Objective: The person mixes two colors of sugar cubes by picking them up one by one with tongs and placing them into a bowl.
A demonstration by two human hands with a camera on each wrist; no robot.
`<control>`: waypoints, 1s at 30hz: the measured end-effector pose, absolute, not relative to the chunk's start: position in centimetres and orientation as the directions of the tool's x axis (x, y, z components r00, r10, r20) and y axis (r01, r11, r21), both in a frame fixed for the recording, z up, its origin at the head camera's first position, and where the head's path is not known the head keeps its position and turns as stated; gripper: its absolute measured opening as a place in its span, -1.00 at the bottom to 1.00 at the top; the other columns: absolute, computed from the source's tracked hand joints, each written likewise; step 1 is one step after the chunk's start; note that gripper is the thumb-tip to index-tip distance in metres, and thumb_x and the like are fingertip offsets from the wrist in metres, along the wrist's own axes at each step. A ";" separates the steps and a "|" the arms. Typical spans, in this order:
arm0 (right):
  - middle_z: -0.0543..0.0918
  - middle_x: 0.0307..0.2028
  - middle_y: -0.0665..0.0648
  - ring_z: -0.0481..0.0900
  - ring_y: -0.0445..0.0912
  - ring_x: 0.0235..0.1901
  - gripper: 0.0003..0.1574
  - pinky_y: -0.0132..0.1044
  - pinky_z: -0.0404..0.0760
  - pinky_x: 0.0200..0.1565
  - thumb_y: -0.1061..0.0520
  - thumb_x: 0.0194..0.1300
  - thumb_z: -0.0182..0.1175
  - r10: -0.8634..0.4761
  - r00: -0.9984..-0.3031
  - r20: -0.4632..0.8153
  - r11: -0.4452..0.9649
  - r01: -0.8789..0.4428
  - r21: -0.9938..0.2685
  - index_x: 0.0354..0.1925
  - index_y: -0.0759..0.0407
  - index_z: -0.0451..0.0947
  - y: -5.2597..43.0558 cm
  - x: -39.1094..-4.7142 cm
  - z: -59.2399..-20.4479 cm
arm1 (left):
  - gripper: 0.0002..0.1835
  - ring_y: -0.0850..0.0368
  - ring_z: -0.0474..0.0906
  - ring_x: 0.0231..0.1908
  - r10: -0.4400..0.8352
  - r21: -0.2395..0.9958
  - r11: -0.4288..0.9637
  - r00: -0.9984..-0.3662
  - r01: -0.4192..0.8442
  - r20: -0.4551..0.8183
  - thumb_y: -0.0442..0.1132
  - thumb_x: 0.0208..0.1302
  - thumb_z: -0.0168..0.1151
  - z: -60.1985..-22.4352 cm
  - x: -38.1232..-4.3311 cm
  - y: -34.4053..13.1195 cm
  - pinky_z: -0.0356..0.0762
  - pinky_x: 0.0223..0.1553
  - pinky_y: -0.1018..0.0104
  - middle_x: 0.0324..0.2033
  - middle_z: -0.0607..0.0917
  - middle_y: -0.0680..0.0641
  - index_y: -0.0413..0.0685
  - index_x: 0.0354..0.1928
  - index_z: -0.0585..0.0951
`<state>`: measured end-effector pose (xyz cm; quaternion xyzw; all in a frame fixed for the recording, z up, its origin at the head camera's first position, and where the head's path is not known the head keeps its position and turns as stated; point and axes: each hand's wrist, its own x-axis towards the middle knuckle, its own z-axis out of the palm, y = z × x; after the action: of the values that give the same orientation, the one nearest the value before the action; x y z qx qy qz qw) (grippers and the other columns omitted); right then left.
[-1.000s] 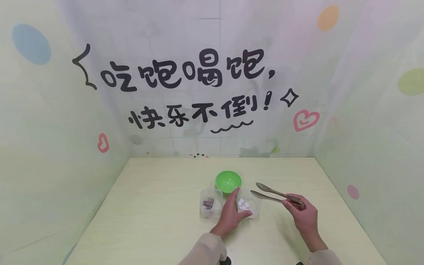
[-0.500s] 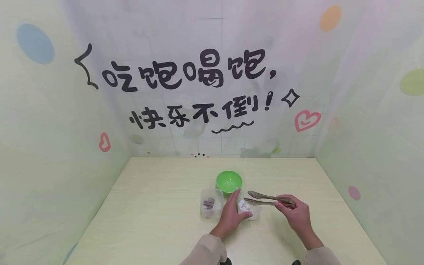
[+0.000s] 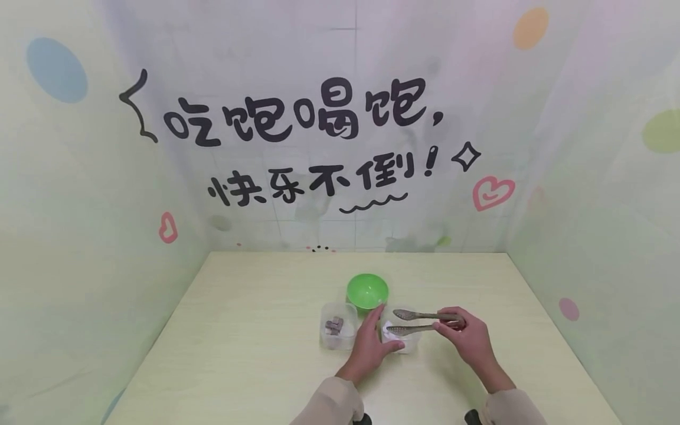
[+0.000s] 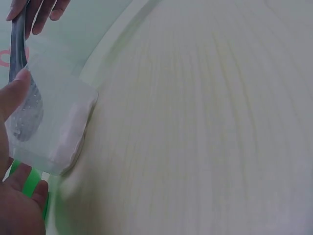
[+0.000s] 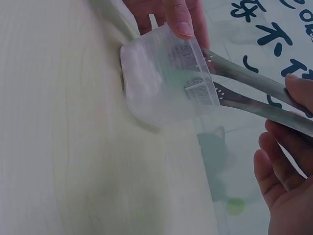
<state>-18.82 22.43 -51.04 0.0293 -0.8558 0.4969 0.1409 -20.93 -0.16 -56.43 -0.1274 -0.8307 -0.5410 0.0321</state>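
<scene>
My left hand (image 3: 366, 349) holds the near-left side of a clear plastic container (image 3: 411, 345), thumb at the front and fingers toward the back. White pieces (image 3: 387, 332) lie on the container's bottom. In my right hand (image 3: 470, 337) is a pair of metal tongs (image 3: 418, 328), its arms spread apart. Through the container wall in the right wrist view, the perforated tong tips (image 5: 195, 90) show inside the rim, above the white layer (image 5: 139, 73). Nothing shows between the tips.
A green bowl (image 3: 367, 292) stands just behind my left hand. To the left is a second clear container (image 3: 347, 342) with brown cubes (image 3: 334, 325). The pale wooden table (image 3: 239, 330) is enclosed by printed curtains (image 3: 340, 53).
My right hand has moved left and brought the tongs from beside the container to over and into it. My left hand stays on the container.
</scene>
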 end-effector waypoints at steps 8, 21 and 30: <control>0.74 -0.28 0.11 0.66 -0.22 -0.34 -0.64 -0.40 0.67 -0.28 0.24 0.08 0.45 0.016 -0.935 0.354 0.534 -0.291 -0.794 -0.15 0.20 0.56 22.3 -19.2 -50.4 | 0.07 -0.16 0.32 0.29 0.183 0.893 0.371 -0.963 0.256 0.200 -0.09 -0.13 0.57 -56.5 -21.0 -0.3 0.25 0.32 -0.02 0.35 0.34 -0.19 -0.16 0.44 0.22; 0.72 -0.38 0.03 0.67 -0.22 -0.42 -0.64 -0.36 0.67 -0.37 0.26 0.03 0.47 -0.140 -0.927 0.349 0.592 -0.361 -0.721 -0.17 0.22 0.59 22.5 -20.2 -49.3 | 0.04 -0.17 0.33 0.27 0.173 0.898 0.375 -0.969 0.232 0.178 -0.15 -0.12 0.58 -56.2 -21.0 -0.2 0.25 0.32 -0.06 0.32 0.37 -0.21 -0.16 0.43 0.23; 0.69 -0.41 0.00 0.63 -0.20 -0.45 -0.71 -0.37 0.62 -0.43 0.25 0.05 0.45 -0.113 -0.940 0.323 0.625 -0.320 -0.712 -0.25 0.16 0.58 22.0 -20.3 -49.0 | 0.05 -0.20 0.39 0.21 0.184 0.941 0.287 -0.974 0.179 0.129 -0.16 -0.09 0.57 -56.4 -21.0 -0.4 0.34 0.26 -0.06 0.31 0.38 -0.24 -0.13 0.45 0.20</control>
<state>-20.30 22.01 -49.04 0.1212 -0.8927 0.4157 0.1247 -21.01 -0.38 -56.40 -0.1132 -0.8022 -0.5862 -0.0025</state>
